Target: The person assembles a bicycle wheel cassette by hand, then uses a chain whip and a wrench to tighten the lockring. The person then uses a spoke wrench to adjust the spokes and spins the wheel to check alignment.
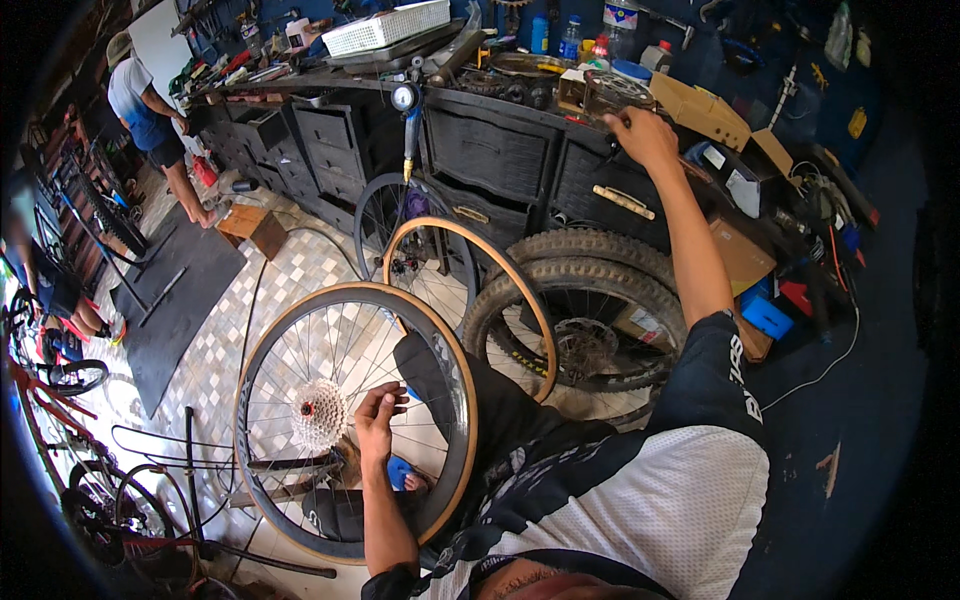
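Note:
A bicycle wheel with a deep dark rim, a tan-walled tyre and a silver cassette stands tilted in front of me, by my legs. My left hand is in front of its spokes with the fingers curled together; what they hold, if anything, is too small to make out. Stretched out to the workbench, my right hand is at its front edge, beside an open cardboard box. Its fingers are bent down and closed, with something dark at the tips that I cannot identify.
A loose tan-edged tyre, another wheel and knobbly-tyred wheels lean against the black drawers. A gauge-topped pump stands by the bench. Left are a wooden box, a black mat, bicycles and two people.

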The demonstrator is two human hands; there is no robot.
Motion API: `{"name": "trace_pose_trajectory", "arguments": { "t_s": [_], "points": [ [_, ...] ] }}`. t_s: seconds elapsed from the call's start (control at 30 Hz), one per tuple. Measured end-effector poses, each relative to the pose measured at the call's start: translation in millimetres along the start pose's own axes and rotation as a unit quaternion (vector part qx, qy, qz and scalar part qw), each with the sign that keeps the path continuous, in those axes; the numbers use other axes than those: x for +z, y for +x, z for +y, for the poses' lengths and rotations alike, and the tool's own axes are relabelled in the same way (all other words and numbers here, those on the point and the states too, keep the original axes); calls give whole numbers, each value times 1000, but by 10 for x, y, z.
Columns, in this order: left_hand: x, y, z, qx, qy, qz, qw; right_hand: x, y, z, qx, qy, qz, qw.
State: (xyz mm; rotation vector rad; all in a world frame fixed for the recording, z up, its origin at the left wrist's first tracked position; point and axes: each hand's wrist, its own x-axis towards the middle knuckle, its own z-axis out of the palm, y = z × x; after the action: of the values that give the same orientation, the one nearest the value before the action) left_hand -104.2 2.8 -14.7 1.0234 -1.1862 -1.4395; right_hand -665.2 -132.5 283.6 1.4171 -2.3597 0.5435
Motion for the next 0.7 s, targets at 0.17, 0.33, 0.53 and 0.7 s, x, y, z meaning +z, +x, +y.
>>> {"name": "trace_pose_trajectory", "arguments": {
  "t_s": [0.17, 0.33, 0.53, 0.7],
  "points": [
    [25, 9, -17, 9, 2, -4, 1000, 60, 76, -87, -29, -11, -61, 998],
    [43, 23, -34, 10, -10, -10, 1000, 265, 227, 74, -41, -3, -46, 998],
    [15, 8, -41, 11, -2, -6, 1000, 410, -62, 26, -45, 51, 133, 989],
    [51, 23, -50, 14, -9, -10, 1000, 456, -129, 13, -43, 34, 139, 989]
  ]
}}
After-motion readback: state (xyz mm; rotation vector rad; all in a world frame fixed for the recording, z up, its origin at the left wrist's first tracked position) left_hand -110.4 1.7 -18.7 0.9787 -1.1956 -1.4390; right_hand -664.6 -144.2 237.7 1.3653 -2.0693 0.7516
